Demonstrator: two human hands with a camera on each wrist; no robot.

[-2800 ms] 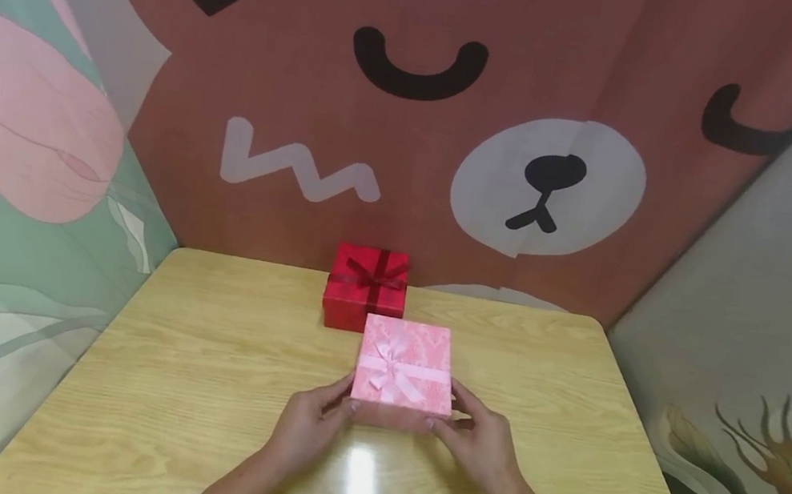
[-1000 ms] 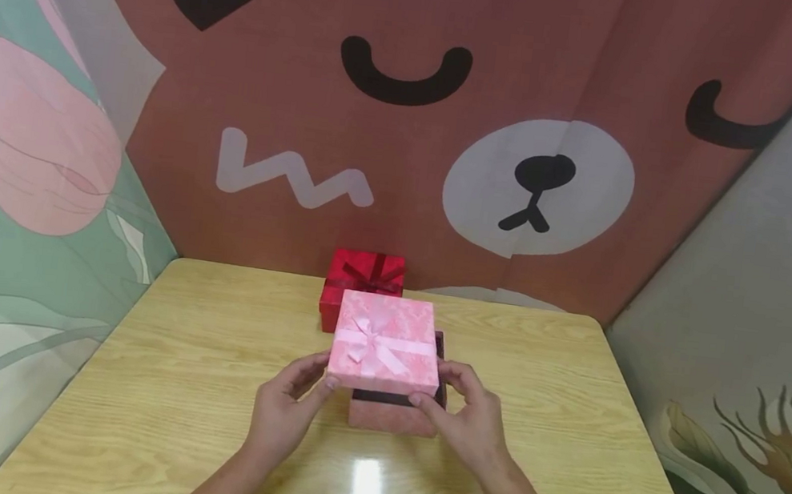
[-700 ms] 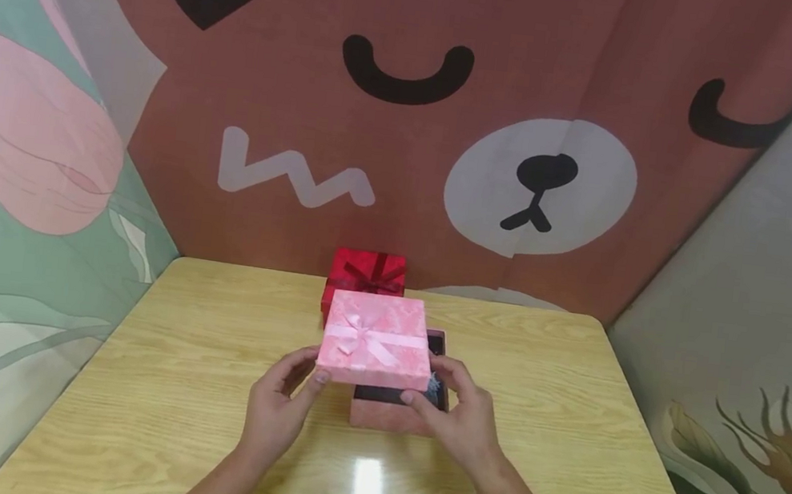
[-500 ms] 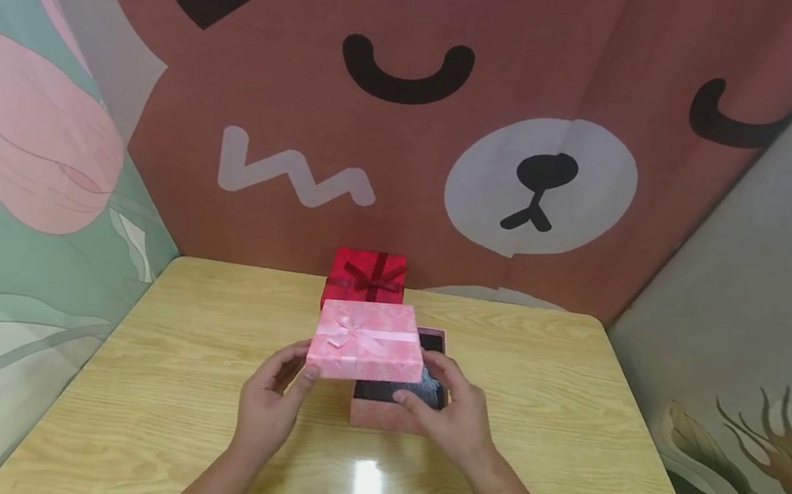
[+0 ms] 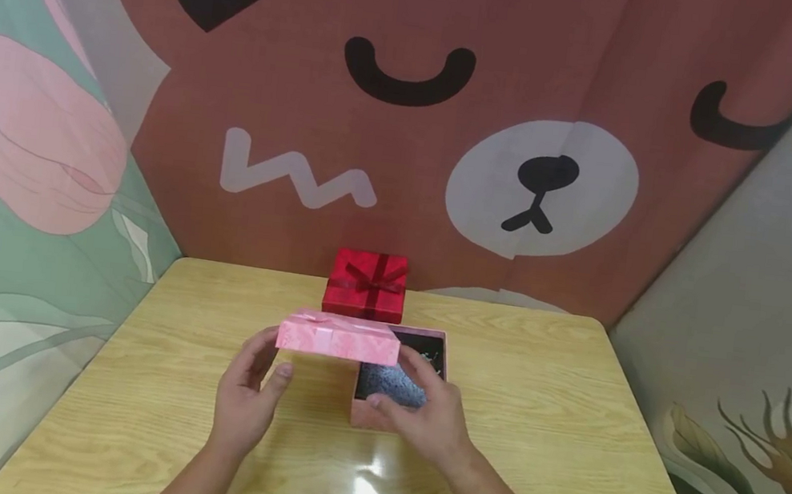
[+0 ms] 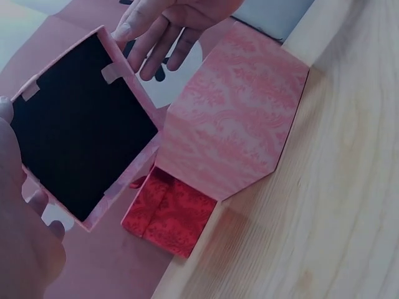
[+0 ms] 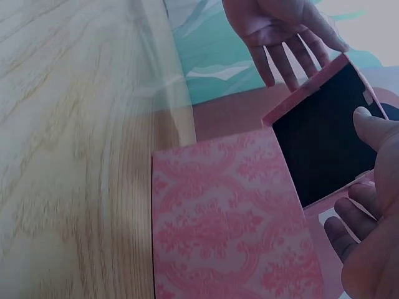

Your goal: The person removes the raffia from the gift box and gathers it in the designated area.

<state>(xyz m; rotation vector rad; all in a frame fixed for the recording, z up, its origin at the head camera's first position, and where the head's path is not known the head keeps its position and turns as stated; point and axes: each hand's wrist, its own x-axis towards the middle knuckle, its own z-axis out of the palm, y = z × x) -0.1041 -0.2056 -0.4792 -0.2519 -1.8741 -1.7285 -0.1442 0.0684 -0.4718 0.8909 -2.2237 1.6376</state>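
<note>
A pink gift box lid (image 5: 338, 342) with a ribbon bow is raised and tilted, off to the left above its pink box (image 5: 374, 417). My left hand (image 5: 246, 396) holds the lid's left side, fingers behind it. At the other side my right hand (image 5: 436, 420) holds the lid by its edge, above the box. Black lining (image 6: 81, 131) inside the lid faces the left wrist camera. In the box lies something blue-grey and speckled (image 5: 389, 383), partly hidden by my right hand; a small shiny detail near it is too small to tell.
A red gift box (image 5: 365, 286) with a dark red bow stands behind the pink box, near the wall. The wooden table (image 5: 537, 423) meets a wall covering with a bear print (image 5: 406, 151) at its far edge.
The lid has come off the pink box and moved left, its front edge tipping up. Both hands moved left with it. More of the box's inside shows now.
</note>
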